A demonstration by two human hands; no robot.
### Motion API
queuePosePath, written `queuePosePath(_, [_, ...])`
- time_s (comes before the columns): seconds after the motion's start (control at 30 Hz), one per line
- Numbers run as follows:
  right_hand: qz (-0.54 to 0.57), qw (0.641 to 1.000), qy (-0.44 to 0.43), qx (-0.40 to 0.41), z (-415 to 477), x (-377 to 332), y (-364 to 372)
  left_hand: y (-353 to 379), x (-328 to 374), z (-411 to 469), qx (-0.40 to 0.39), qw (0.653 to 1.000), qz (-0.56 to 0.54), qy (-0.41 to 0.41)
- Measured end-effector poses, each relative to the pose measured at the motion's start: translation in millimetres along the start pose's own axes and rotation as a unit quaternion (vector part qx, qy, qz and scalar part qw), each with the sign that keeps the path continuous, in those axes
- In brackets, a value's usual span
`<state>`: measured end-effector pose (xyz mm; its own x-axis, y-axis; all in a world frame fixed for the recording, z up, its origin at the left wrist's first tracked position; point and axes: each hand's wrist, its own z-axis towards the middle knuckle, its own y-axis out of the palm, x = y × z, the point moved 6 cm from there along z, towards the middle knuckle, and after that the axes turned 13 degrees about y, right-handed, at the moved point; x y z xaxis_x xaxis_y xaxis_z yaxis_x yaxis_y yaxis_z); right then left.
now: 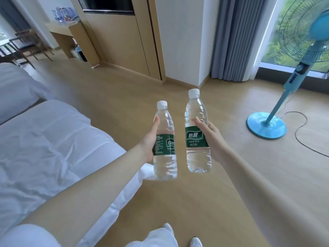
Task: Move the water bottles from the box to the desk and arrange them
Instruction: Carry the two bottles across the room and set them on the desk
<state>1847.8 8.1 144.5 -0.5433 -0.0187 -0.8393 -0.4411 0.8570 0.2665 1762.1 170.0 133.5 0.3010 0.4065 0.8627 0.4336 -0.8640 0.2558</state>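
A pale wooden floor (124, 97) runs through this bedroom, and a bed (53, 139) with a rumpled white duvet is the thing to steer by. Just off the bed's near corner, out over the floor, the person stands with both bare arms stretched forward and a water bottle in each of the hands.

The left hand (148, 141), the one nearer the bed, is wrapped round the middle of the left bottle (164, 146). Its thumb lies up the clear plastic above the green label. The right hand (211, 135), one step farther from the bed, grips the right bottle (195, 139) the same way, thumb laid across the front and fingers hidden behind. Both bottles are upright or nearly so, full, white-capped and just beside each other without touching. The right one is held a little higher.

Far beyond the head of the bed, against the wall, stands the desk (58, 30) with a cluster of bottles (65, 14) on top, too blurred to count. A dark wooden chair (26, 42) sits between the bed and that desk. Across the floor from the bed, well away, a blue pedestal fan (266, 126) stands before a window (272, 50) full of greenery. Its cord (300, 135) trails over the boards, and grey curtains (233, 38) hang on the window's bedward side. Beside the foot of the bed, a white shoe (195, 242) shows below the arms.
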Motion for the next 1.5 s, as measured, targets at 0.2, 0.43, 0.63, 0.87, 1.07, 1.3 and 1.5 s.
queuePosePath(0.2, [0.001, 1.0, 0.013, 0.022, 52, -24, -12, 5, 15, 66, 0.002, 1.0, -0.001, 0.009])
queuePosePath(0.43, [-0.044, 0.997, 0.025, 0.051, 147, -82, -13, 6, 47, 167, -0.018, 1.0, 0.01, -0.014])
queuePosePath(0.63, [-0.052, 0.996, 0.012, 0.065, 230, -152, 7, -4, 127, 255, -0.035, 0.999, -0.003, 0.012])
queuePosePath(0.87, [-0.058, 0.997, 0.002, 0.049, 296, -186, 28, -34, 166, 314, -0.008, 0.998, -0.057, 0.03])
queuePosePath(1.07, [-0.067, 0.997, 0.031, 0.015, 355, -195, 49, -62, 172, 348, 0.032, 0.997, -0.067, 0.029])
queuePosePath(1.3, [-0.082, 0.994, 0.051, -0.05, 449, -229, 63, -76, 202, 414, 0.097, 0.993, -0.06, 0.029])
queuePosePath(1.5, [-0.092, 0.991, 0.059, -0.071, 534, -286, 57, -74, 250, 484, 0.177, 0.982, -0.053, 0.03])
